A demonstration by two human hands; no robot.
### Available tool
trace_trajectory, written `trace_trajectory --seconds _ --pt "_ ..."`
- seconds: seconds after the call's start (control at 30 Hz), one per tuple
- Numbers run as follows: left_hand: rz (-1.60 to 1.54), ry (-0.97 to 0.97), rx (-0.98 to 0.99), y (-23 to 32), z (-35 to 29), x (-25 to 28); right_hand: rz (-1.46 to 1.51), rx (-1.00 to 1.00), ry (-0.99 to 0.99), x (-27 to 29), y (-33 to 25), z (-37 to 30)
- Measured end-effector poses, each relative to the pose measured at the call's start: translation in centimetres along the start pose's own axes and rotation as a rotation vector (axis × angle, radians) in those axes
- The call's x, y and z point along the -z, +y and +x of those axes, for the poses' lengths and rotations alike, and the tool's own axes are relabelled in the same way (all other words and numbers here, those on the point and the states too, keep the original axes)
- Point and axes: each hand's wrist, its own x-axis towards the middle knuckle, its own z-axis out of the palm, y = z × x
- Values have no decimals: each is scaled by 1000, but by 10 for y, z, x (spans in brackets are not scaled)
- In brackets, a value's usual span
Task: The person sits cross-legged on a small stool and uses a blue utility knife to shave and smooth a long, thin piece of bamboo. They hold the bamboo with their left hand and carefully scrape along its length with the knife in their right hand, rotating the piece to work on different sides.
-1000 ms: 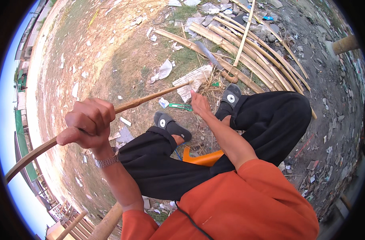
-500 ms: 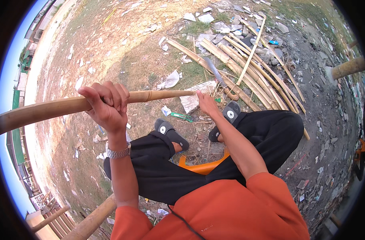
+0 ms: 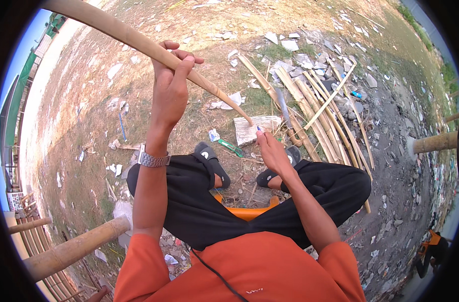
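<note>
My left hand [image 3: 171,93] grips a long bamboo strip [image 3: 131,38], thumb on top and fingers around it. The strip slants from the upper left down to its thin end, just above a pale wooden block [image 3: 238,135] on the ground. Close to that end, my right hand [image 3: 274,152] pinches a small pen [image 3: 258,129] whose blue tip points at the bamboo; whether they touch, I cannot tell. A green utility knife [image 3: 231,148] lies left of the block. To its right rests a handsaw [image 3: 283,106] with a brown handle.
Several split bamboo strips [image 3: 310,103] lie in a pile at the right. Thick bamboo poles [image 3: 81,247] stand at lower left and far right [image 3: 436,143]. An orange stool [image 3: 247,213] shows between my legs. Paper scraps and broken tile litter the ground.
The bamboo strip has swung from nearly level to a steep slant, its thin end lowered toward the block. My left hand moved up and right; the pen's blue tip now shows in my right hand.
</note>
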Motion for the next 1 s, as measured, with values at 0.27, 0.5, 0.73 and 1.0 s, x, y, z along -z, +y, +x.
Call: trace_trajectory --seconds 0.27,0.5,0.73,1.0 --pt "227 -132 -43 14 -3 7 74 94 21 -2 -1 -11" --pt "357 131 -288 16 -10 -8 215 80 24 -4 -27 -18" --pt "292 296 -463 9 -11 -22 337 145 65 4 -52 -31" --pt "270 368 -407 12 -17 -40 335 150 49 0 -77 -36"
